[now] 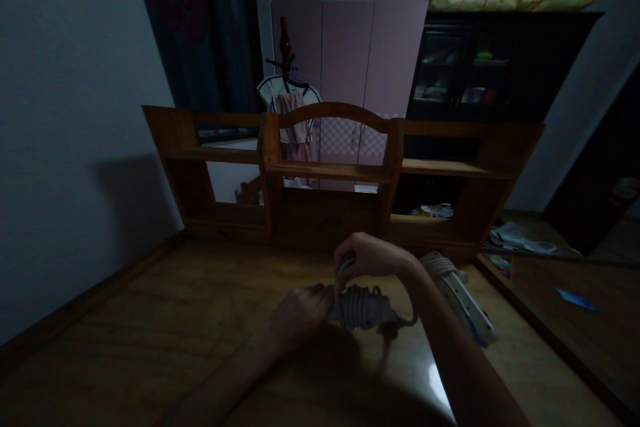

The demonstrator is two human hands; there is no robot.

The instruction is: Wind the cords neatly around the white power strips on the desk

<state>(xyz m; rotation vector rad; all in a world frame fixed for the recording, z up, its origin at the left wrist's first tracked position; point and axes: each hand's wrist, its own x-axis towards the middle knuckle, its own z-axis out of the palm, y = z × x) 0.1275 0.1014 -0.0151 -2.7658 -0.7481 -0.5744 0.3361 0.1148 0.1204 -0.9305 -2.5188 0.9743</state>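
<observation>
Over the wooden surface, a grey cord [363,307] is wound in several close turns around an object whose body is mostly hidden. My left hand [303,310] is closed on the left end of this bundle. Above it, my right hand [367,257] bends down with its fingers pinched on a stretch of the cord, near my left hand's fingertips. A loose length of cord runs off the bundle's right end, below my right wrist. Right of my right forearm lies a long pale power strip [460,297] with its own cord wrapped around its far end.
A low wooden shelf unit [327,173] stands along the far edge of the wooden surface [165,320]. A raised wooden edge [540,333] borders the right side. Past it lies a blue card-like item [575,299]. Pink cabinets [345,60] and hanging clothes [293,103] are behind.
</observation>
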